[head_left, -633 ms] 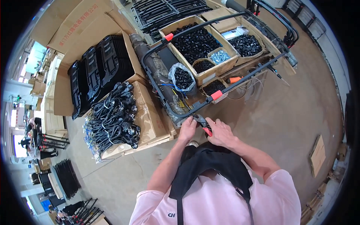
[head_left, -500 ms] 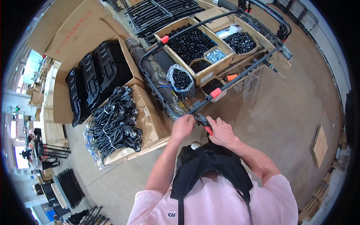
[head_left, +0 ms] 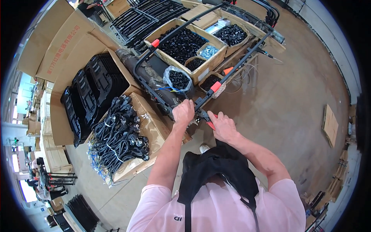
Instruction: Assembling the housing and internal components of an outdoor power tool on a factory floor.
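My right hand is wrapped round a pair of red-handled pliers. The dark jaws lie at the near corner of a black tubular frame, close to my left hand. My left hand is closed at that same corner, just left of the pliers. What its fingers pinch is hidden. Blue and yellow wires show on the frame's left side, beyond my left hand. Red sleeves sit on the frame tubes.
Under the frame stand a bin of black parts, a plastic bag of black pieces and a small basket. At left, bundled power cords lie on a carton, beside a box of black panels. An orange-handled tool lies farther right.
The view has shifted, so the bench and boxes appear farther left. My left hand has moved up along the frame corner; the right hand still grips the pliers.
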A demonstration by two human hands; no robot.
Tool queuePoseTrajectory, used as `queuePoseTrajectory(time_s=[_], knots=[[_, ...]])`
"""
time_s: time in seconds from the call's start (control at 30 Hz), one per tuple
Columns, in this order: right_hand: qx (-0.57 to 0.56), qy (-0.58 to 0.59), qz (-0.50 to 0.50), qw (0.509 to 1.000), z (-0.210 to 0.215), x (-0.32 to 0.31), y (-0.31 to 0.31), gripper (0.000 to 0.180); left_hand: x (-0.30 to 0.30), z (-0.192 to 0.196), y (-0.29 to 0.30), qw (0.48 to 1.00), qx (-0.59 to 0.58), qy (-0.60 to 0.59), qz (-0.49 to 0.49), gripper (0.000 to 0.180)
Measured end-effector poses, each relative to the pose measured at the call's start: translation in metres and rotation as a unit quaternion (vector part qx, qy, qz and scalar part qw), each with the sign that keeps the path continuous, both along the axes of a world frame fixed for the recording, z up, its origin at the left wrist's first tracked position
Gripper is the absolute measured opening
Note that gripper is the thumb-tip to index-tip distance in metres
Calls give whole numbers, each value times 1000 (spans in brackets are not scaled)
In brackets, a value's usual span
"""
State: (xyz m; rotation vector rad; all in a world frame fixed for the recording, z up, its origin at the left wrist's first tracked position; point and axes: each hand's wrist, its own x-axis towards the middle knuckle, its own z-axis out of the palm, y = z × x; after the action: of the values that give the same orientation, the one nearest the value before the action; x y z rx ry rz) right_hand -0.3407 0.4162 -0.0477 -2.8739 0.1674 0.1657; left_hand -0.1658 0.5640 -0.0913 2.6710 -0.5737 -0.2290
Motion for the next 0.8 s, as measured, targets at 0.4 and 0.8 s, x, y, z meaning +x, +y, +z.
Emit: queuePoseTrajectory(time_s=[0.4, 0.8], knots=[[-35, -28, -39, 998, -15, -4, 24, 81, 2, -1, -7, 999, 2, -1, 38, 43], [433, 124, -72, 890, -26, 20, -40, 84, 2, 1, -7, 999, -8, 6, 53, 42]])
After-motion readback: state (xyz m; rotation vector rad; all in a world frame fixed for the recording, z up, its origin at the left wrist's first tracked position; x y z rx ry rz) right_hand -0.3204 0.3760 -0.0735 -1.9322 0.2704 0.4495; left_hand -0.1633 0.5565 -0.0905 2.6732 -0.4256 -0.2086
